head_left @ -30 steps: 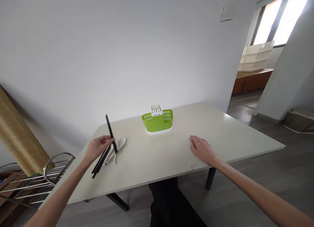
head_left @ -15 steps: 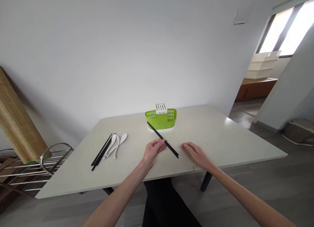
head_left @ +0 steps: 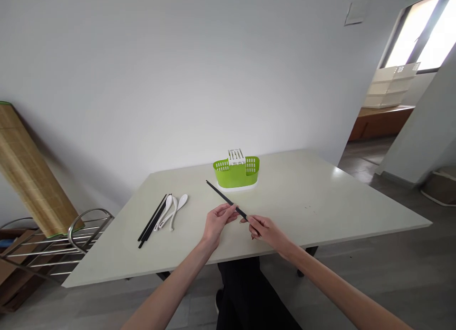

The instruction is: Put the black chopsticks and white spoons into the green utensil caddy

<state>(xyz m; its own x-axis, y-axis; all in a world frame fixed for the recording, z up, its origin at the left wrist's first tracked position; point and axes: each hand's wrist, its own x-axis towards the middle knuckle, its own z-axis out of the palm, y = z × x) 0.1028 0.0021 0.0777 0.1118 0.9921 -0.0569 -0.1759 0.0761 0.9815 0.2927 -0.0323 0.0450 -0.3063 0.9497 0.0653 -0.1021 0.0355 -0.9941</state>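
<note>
A single black chopstick (head_left: pixel 223 198) is held above the white table (head_left: pixel 320 197), slanting from near the green basket down toward me. My left hand (head_left: pixel 218 221) pinches its middle. My right hand (head_left: pixel 266 229) grips its near end. The green slotted cutlery basket (head_left: pixel 236 172) with a white insert stands at the far middle of the table. To the left lie several black chopsticks (head_left: pixel 153 220) beside three white spoons (head_left: pixel 173 208), all flat on the table.
A metal wire rack (head_left: pixel 53 247) stands left of the table, with a rolled bamboo mat (head_left: pixel 26 173) leaning on the wall behind it. A doorway at the right opens to a room with a window and a white crate (head_left: pixel 390 80).
My left hand lifted one chopstick from the pile at the left and carried it to the middle. My right hand left the tabletop and took hold of the chopstick's near end.
</note>
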